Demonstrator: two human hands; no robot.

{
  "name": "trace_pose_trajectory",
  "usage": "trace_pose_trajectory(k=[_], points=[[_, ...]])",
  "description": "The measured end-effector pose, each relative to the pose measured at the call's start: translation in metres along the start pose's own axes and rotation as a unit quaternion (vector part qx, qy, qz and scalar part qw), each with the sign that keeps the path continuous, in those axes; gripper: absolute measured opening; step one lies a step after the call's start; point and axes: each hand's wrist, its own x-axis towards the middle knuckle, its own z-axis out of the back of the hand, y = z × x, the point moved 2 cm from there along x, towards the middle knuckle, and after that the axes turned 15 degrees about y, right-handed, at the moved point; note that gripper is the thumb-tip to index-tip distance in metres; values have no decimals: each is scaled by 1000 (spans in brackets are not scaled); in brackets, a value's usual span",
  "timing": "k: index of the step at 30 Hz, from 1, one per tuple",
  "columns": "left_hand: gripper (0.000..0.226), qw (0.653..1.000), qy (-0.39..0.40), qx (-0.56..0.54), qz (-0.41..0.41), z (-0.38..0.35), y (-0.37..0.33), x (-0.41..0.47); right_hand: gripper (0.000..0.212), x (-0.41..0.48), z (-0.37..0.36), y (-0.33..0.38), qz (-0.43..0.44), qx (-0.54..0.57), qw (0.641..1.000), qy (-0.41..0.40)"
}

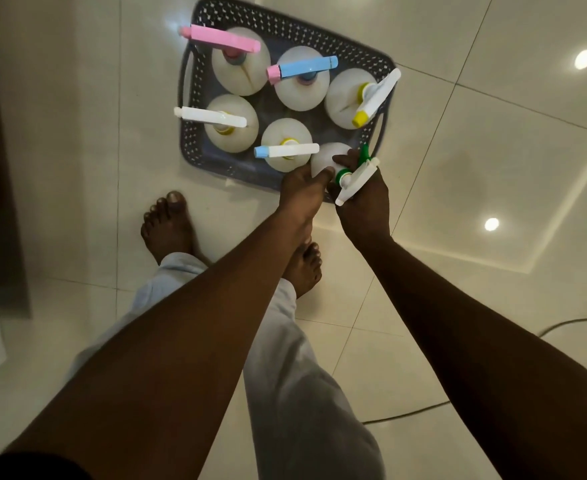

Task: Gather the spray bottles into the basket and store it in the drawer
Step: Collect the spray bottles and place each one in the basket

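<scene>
No brand, label or writing can be read on any bottle. A grey perforated basket (287, 27) sits on the glossy pale tile floor (493, 140), and five white spray bottles stand upright in it: one with a pink head (222, 41), one with a blue head (304, 68), one with a white head and yellow nozzle (375, 98), one with an all-white head (212, 117), and one with a white head and blue nozzle (287, 150). A sixth bottle (330, 159), with a green-and-white head, is at the basket's near right corner, upright, its head running diagonally with one end toward the person. The right hand (363, 199) is curled closed around this bottle's neck and trigger. The left hand (302, 190) rests fingers on the bottle's shoulder, half curled; how firmly it grips cannot be told. The heads in the basket lie mostly sideways, nozzles to the left. Two bare feet (169, 220) and pale trousers (285, 358) are just below the basket, and a thin cable (406, 415) crosses the floor at right.
</scene>
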Motion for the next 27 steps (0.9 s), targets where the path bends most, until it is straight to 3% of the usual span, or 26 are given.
trace_pose_trajectory(k=[5, 10, 12, 15, 19, 23, 27], points=[[42, 1000, -1, -27, -5, 0, -3, -6, 56, 0, 0, 3, -11, -20, 1000, 12], [13, 999, -17, -20, -20, 14, -6, -28, 55, -7, 7, 6, -18, -53, 998, -5], [27, 999, -21, -27, -7, 26, -5, -39, 58, -15, 11, 7, -33, -38, 999, -6], [27, 998, -55, 8, -22, 59, -5, -63, 64, -29, 21, 7, -83, 29, 996, -24], [22, 984, -168, 48, -39, 125, -15, -89, 59, -33, 40, 6, -151, 91, 982, -70], [23, 949, -294, 96, -68, 187, -61, -80, 46, -11, 57, 3, -189, 158, 965, -93], [39, 944, -255, 185, -99, 213, -102, -56, 44, 18, 64, 1, -217, 243, 943, -74]])
